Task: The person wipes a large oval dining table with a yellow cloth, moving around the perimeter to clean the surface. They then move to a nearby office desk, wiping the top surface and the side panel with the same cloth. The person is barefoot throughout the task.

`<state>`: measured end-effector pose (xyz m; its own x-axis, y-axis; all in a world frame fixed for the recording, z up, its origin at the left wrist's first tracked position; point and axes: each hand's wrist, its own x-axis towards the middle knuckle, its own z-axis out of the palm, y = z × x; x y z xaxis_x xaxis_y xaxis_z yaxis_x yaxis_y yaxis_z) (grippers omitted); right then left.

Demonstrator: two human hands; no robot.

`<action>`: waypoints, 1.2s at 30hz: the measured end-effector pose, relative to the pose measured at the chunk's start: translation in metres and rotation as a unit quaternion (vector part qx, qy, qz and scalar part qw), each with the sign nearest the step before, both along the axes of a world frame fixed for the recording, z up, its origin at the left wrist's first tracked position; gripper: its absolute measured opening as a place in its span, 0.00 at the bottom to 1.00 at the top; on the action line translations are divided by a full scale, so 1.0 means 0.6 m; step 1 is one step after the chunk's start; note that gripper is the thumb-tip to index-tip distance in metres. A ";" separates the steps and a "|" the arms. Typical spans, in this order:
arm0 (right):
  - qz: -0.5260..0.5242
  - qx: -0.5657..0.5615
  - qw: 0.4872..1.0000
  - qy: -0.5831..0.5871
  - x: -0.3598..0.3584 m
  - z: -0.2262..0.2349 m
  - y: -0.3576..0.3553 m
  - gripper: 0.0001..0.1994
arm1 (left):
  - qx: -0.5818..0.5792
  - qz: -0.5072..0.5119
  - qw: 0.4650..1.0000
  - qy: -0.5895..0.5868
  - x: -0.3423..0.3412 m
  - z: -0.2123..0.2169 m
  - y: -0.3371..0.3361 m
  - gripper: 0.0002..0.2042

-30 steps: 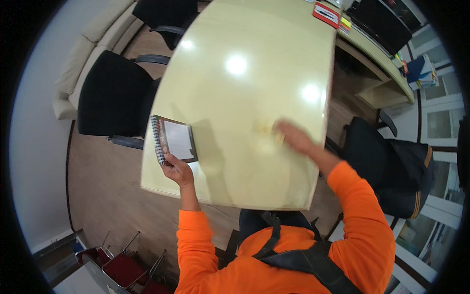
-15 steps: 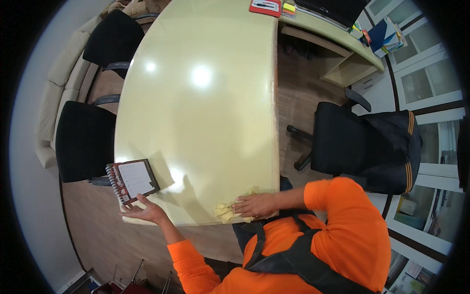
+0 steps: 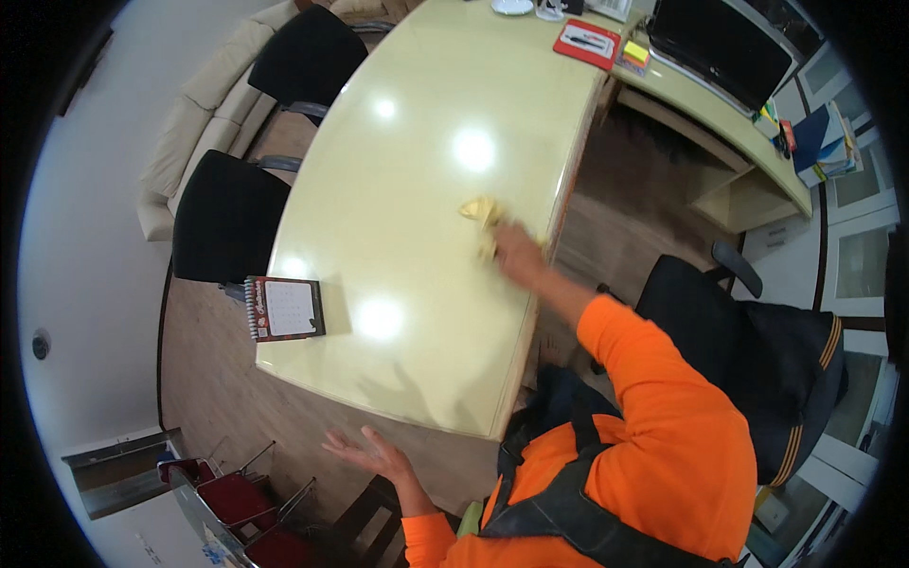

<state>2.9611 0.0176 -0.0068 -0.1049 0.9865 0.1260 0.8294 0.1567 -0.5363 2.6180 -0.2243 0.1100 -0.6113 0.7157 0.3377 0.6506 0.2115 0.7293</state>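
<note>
My right hand (image 3: 519, 254), slightly blurred, presses a crumpled yellow cloth (image 3: 481, 210) onto the glossy cream tabletop (image 3: 407, 218), near its right edge. My left hand (image 3: 379, 458) hovers off the table's near edge, fingers spread, with nothing in it. A spiral-bound desk calendar (image 3: 290, 309) stands at the tabletop's left edge, apart from both hands.
Black chairs (image 3: 232, 218) line the table's left side, and a black office chair (image 3: 701, 322) with a dark jacket stands on the right. Toward the far end lie a red-framed pad (image 3: 587, 44) and sticky notes (image 3: 634, 55), beside a monitor (image 3: 721, 52).
My right hand has slid the cloth from the near edge farther up the table. My left hand has drawn back from beside the calendar. The view has turned.
</note>
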 end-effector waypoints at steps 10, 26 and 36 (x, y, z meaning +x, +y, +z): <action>0.586 0.064 0.807 -0.029 -0.134 -0.012 -0.256 0.23 | 0.045 0.033 0.995 -0.079 0.085 -0.034 -0.019 0.37; 0.095 0.193 0.976 -0.028 0.414 -0.029 0.469 0.15 | -0.182 0.136 0.974 -0.013 0.317 0.003 0.104 0.29; -0.151 0.036 0.976 -0.153 0.597 0.014 0.587 0.18 | -0.217 0.108 0.968 -0.061 0.456 0.039 0.199 0.28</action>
